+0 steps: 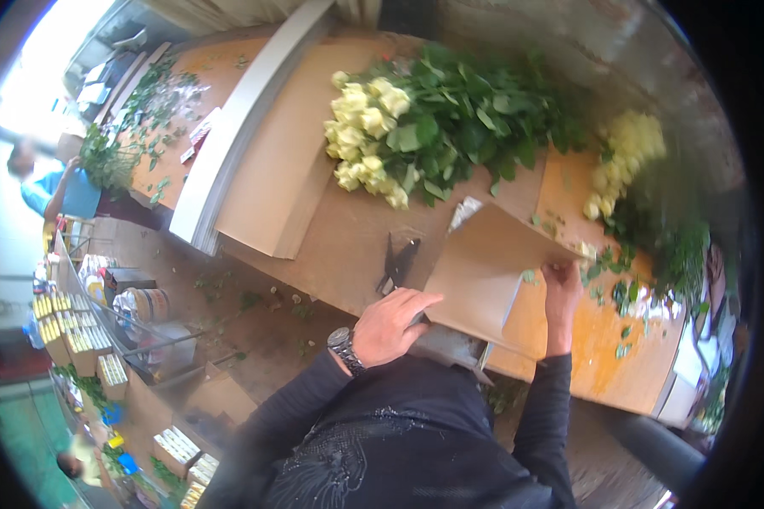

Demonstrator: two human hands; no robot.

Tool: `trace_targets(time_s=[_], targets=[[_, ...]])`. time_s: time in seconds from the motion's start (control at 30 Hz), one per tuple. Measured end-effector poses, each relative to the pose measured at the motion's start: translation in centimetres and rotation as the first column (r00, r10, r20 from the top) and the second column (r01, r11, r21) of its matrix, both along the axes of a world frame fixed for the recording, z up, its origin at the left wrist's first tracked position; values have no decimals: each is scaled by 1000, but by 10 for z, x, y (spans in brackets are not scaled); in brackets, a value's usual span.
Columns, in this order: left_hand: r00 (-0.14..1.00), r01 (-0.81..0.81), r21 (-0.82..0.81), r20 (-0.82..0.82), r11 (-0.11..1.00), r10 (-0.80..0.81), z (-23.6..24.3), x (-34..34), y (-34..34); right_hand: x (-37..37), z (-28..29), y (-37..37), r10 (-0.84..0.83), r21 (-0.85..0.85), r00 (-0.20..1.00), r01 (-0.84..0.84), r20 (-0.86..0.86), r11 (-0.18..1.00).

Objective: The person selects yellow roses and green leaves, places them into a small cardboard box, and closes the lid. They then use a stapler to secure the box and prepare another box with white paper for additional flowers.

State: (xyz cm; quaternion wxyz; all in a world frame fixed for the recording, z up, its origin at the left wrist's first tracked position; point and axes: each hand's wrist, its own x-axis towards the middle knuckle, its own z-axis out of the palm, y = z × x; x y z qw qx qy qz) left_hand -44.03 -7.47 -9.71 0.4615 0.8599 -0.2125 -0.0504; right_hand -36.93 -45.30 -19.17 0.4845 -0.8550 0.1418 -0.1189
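My right hand (562, 293) grips the raised right corner of a bent brown cardboard sheet (471, 267), which has a pale underside. My left hand (390, 327), wearing a metal wristwatch, has its fingers together on the sheet's lower left corner, with the thumb bent in toward it. A pair of black cutters (396, 265) lies on the wooden table (331, 263) just above my left hand. Beyond the sheet lies a big bunch of cream roses (369, 127) with dark leaves. A second cream bunch (624, 157) lies at the right, partly blurred.
A stack of brown sheets (272, 170) and a long white board (212, 195) lie left of the roses. Loose leaves litter table and floor. Two other people (38, 182) work at the left, near a metal rail, boxes (72, 322) and buckets.
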Motion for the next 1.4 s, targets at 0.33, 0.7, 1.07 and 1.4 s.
trace_targets(time_s=[0.33, 0.7, 1.07, 1.4], targets=[[679, -732, 344, 298, 589, 671, -78, 95, 336, -48, -11, -51, -115, -217, 961, 60, -253, 974], [613, -458, 808, -15, 371, 790, -120, 135, 542, -107, 26, -47, -221, -363, 854, 41, -471, 931], [670, -550, 637, -48, 540, 740, -54, 134, 536, -94, 26, -58, -157, -286, 858, 12, -489, 958], [621, -651, -563, -781, 510, -69, -20, 40, 363, -70, 42, -115, -253, 47, 938, 272, -238, 961]])
